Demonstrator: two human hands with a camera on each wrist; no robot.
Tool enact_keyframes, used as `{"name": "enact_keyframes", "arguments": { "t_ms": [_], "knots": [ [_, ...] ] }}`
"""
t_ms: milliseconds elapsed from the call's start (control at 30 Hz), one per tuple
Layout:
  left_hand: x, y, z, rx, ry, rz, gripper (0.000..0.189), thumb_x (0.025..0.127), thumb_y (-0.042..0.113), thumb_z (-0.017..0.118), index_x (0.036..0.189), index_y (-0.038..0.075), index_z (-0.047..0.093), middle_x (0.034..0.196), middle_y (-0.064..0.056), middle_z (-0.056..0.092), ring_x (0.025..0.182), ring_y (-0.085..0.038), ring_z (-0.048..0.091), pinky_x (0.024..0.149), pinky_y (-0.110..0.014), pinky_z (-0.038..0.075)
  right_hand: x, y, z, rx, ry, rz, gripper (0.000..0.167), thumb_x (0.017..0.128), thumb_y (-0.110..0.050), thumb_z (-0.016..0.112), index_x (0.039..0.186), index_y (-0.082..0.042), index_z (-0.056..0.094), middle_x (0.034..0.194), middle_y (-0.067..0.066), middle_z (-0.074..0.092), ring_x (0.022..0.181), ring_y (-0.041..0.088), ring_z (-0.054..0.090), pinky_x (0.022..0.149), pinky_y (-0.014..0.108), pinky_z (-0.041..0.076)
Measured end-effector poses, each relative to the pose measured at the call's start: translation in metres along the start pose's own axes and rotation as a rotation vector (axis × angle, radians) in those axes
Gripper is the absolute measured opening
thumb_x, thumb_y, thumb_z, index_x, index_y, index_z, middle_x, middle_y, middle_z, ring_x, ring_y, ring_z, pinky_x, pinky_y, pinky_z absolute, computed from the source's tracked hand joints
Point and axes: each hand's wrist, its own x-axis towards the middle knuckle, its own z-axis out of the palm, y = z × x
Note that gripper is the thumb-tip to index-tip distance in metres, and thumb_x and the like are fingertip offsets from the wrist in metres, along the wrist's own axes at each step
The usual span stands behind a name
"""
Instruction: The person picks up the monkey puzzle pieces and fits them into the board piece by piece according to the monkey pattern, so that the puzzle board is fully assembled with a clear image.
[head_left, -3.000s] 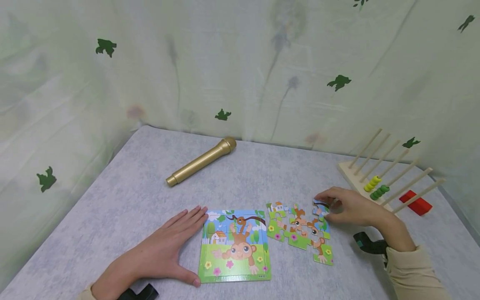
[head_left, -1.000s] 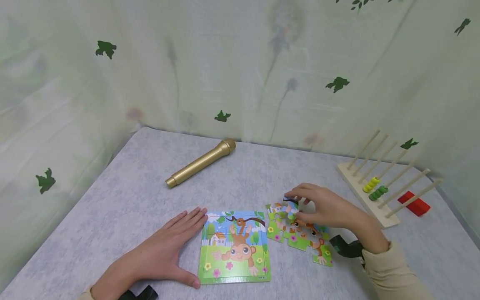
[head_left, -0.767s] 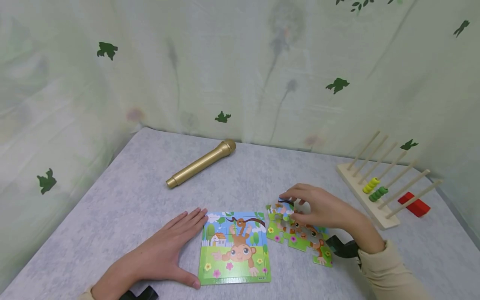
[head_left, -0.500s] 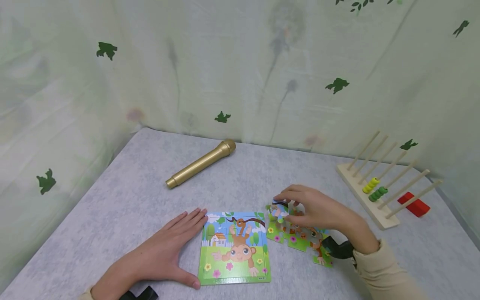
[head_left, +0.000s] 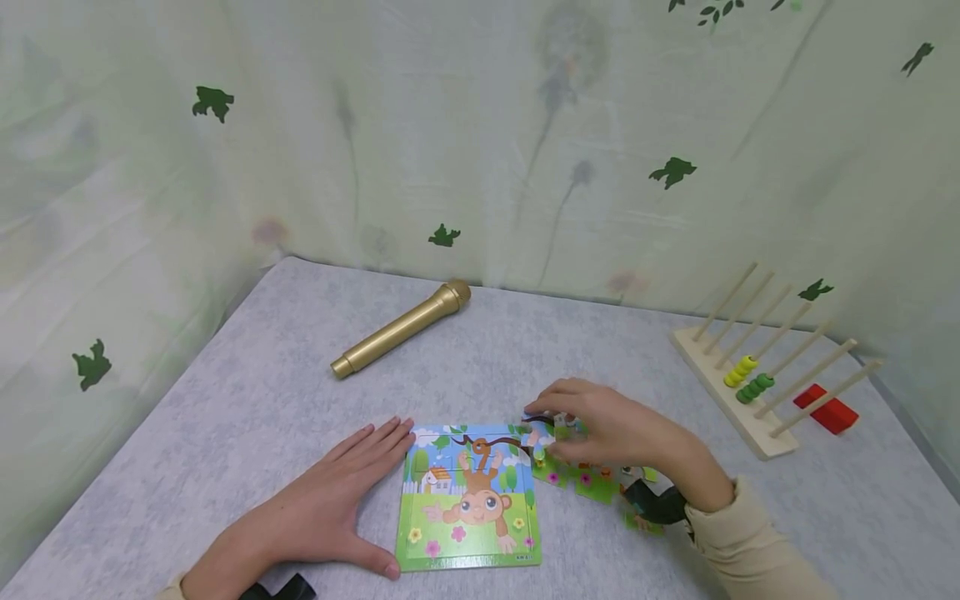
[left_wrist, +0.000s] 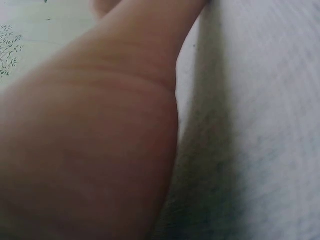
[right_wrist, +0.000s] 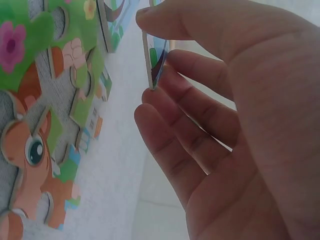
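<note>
A square puzzle board (head_left: 468, 508) with a monkey picture lies flat on the table. My left hand (head_left: 318, 512) rests with straight, spread fingers at its left edge; the left wrist view shows mostly the wrist (left_wrist: 95, 145). My right hand (head_left: 622, 429) pinches a blue puzzle piece (head_left: 537, 429) with a dark branch on it, near the board's upper right corner. In the right wrist view, thumb and fingers hold that piece (right_wrist: 154, 57) edge-on, raised off the table. Loose monkey puzzle pieces (head_left: 596, 486) lie right of the board, partly hidden under my right hand.
A gold toy microphone (head_left: 401, 331) lies farther back. At the right stands a wooden peg rack (head_left: 738, 408) with yellow beads (head_left: 741, 372) and green beads (head_left: 754, 388), a red block (head_left: 826, 408) beside it. A patterned curtain (head_left: 495, 150) hangs behind the table.
My right hand picked up the branch piece at the right of the loose pieces and carried it left over them, up to the board's corner. The left hand and the board stayed put.
</note>
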Motion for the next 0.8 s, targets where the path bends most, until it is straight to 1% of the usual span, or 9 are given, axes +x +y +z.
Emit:
{"name": "enact_keyframes", "arguments": {
  "t_ms": [200,367,433,567,633,800],
  "knots": [
    [0.000,0.000,0.000,0.007,0.008,0.009,0.138,0.064,0.093,0.065,0.165,0.010,0.022,0.173,-0.003,0.016,0.160,-0.026,0.015,0.121,-0.010,-0.014,0.005,-0.003,0.007,-0.029,0.005,-0.038,0.041,0.093,-0.021,0.075,0.134,-0.016,0.068,0.127,-0.007,0.066,0.112,0.012,0.063,0.093,0.033,0.060],
    [0.000,0.000,0.001,0.010,0.015,0.017,0.137,0.064,0.093,0.065,0.165,0.010,0.023,0.173,-0.004,0.016,0.160,-0.026,0.016,0.121,-0.011,-0.013,0.011,-0.006,0.011,-0.028,-0.016,-0.039,0.041,0.094,-0.023,0.074,0.134,-0.017,0.069,0.129,-0.008,0.065,0.112,0.010,0.062,0.094,0.031,0.058],
    [-0.001,0.000,0.001,0.009,0.018,0.020,0.137,0.065,0.093,0.065,0.165,0.009,0.023,0.173,-0.004,0.017,0.160,-0.026,0.016,0.121,-0.011,-0.013,0.013,-0.008,0.013,-0.030,-0.030,-0.030,0.041,0.094,-0.025,0.074,0.134,-0.018,0.069,0.129,-0.009,0.065,0.112,0.008,0.061,0.095,0.029,0.057],
    [-0.001,0.000,0.001,0.012,0.025,0.026,0.137,0.065,0.093,0.065,0.165,0.009,0.024,0.173,-0.004,0.017,0.160,-0.027,0.017,0.121,-0.010,-0.013,0.017,-0.010,0.018,-0.036,-0.045,-0.032,0.040,0.094,-0.025,0.075,0.133,-0.018,0.069,0.130,-0.008,0.065,0.117,0.009,0.060,0.098,0.030,0.057],
    [-0.001,0.000,0.001,0.012,0.029,0.027,0.137,0.065,0.093,0.065,0.165,0.009,0.024,0.173,-0.004,0.017,0.160,-0.026,0.017,0.121,-0.011,-0.013,0.019,-0.011,0.020,-0.044,-0.045,-0.041,0.039,0.093,-0.024,0.075,0.131,-0.018,0.070,0.129,-0.007,0.066,0.118,0.010,0.060,0.099,0.030,0.056],
    [0.000,0.000,0.000,0.010,0.027,0.027,0.136,0.065,0.092,0.065,0.165,0.009,0.024,0.173,-0.005,0.018,0.160,-0.027,0.017,0.121,-0.010,-0.014,0.021,-0.013,0.025,-0.069,-0.036,-0.040,0.036,0.093,-0.024,0.076,0.128,-0.019,0.072,0.127,-0.007,0.067,0.115,0.010,0.060,0.097,0.029,0.057]
  ]
}}
